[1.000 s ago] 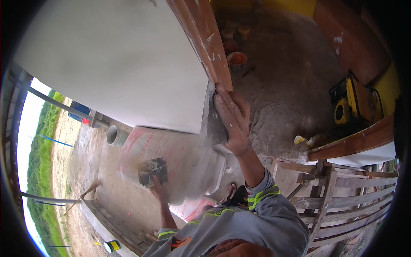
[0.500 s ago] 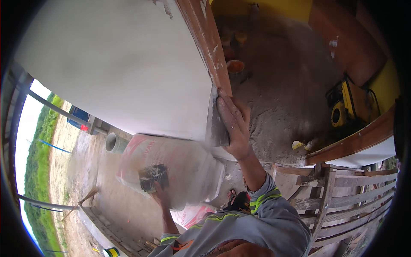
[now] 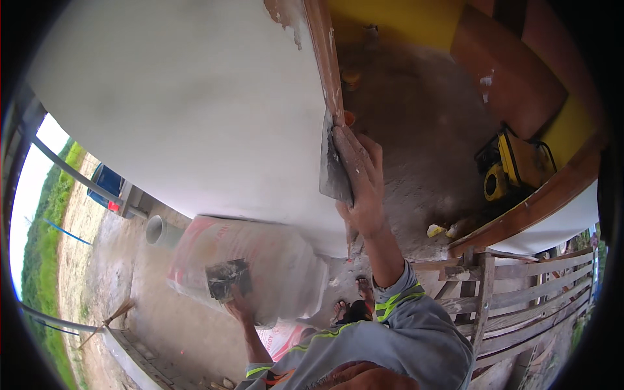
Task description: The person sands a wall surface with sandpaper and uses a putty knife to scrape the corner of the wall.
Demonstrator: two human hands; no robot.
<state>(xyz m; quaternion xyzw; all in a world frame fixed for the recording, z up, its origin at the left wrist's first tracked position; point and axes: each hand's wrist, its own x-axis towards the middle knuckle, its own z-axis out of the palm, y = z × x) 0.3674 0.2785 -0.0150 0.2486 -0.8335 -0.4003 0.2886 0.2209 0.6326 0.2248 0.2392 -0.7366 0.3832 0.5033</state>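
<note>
My right hand point(image 3: 367, 188) is closed around a wide, flat dark scraper blade point(image 3: 335, 172). The blade lies against the right edge of a white wall point(image 3: 195, 117), just below the strip of brown frame point(image 3: 323, 58). Lower and to the left, my left hand point(image 3: 240, 309) grips a dark square plate point(image 3: 229, 278) smeared with whitish paste. That plate is held out in front of a large pale sack point(image 3: 201, 244) with red print, at the foot of the wall. How the left fingers wrap under the plate is partly hidden.
Slatted wooden fencing point(image 3: 533, 292) stands to my right. A yellow and black machine point(image 3: 517, 166) sits on the dusty floor beyond the opening. On the left are a grey pipe point(image 3: 156, 231), a blue drum point(image 3: 105, 184) and a low ledge point(image 3: 133, 357).
My right hand and the scraper have moved up along the wall edge. The whole view has shifted slightly; my left hand still holds the plate, now a little lower and further left.
</note>
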